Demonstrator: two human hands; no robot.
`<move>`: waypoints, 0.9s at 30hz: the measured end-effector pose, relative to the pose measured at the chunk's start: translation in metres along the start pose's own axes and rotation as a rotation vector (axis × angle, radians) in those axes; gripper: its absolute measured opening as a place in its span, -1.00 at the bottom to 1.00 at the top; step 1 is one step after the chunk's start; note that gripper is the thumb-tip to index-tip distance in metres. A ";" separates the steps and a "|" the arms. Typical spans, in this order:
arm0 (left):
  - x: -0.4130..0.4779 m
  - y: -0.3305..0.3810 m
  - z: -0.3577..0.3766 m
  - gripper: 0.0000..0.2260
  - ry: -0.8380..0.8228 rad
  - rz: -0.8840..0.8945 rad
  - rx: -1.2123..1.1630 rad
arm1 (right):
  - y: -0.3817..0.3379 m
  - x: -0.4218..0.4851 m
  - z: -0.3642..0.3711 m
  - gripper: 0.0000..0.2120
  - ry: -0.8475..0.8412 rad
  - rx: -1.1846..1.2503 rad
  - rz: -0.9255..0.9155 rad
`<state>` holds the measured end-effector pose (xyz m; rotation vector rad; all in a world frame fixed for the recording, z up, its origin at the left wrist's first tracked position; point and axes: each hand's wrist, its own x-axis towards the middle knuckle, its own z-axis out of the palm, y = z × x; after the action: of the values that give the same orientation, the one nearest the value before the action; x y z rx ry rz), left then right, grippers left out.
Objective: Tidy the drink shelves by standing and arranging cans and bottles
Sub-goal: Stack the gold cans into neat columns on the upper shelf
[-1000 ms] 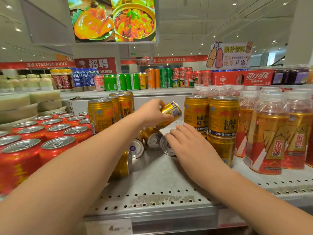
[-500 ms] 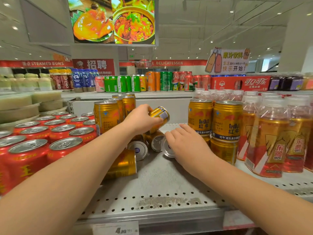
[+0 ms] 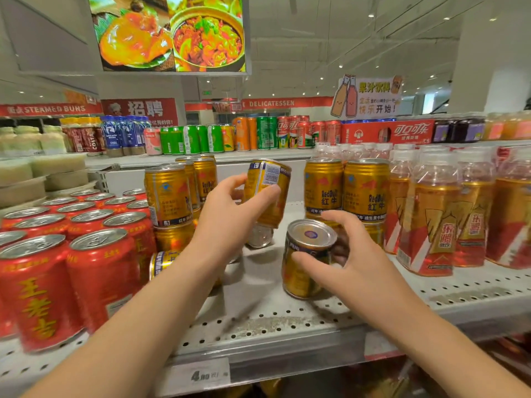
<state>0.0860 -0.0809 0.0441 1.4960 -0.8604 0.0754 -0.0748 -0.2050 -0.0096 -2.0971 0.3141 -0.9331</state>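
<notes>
On the perforated metal shelf (image 3: 258,326), the right hand (image 3: 353,259) grips a gold Red Bull can (image 3: 304,262) standing near the front, while further back the left hand (image 3: 227,222) holds a second gold can (image 3: 268,191) raised and tilted between stacked gold cans (image 3: 344,191).

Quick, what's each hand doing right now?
Left hand: grip closed on a raised gold can.
Right hand: grip closed on a tilted gold can on the shelf.

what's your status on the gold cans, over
Left hand holds one gold can aloft, tilted. Right hand grips second gold can near upright on shelf. Fallen cans lie behind left arm.
</notes>
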 end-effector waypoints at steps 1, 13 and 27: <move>-0.007 0.000 0.004 -0.69 0.008 0.013 -0.030 | 0.004 -0.002 -0.001 -0.30 0.012 0.035 0.022; -0.052 -0.017 0.027 -0.56 0.065 0.139 0.039 | 0.028 -0.013 -0.006 -0.07 -0.114 -0.045 -0.002; -0.052 -0.021 0.034 -0.60 0.066 0.062 0.219 | 0.036 -0.013 -0.012 -0.25 -0.069 0.051 -0.013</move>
<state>0.0451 -0.0896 -0.0069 1.6610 -0.8663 0.2715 -0.0890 -0.2284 -0.0386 -2.0815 0.2389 -0.8654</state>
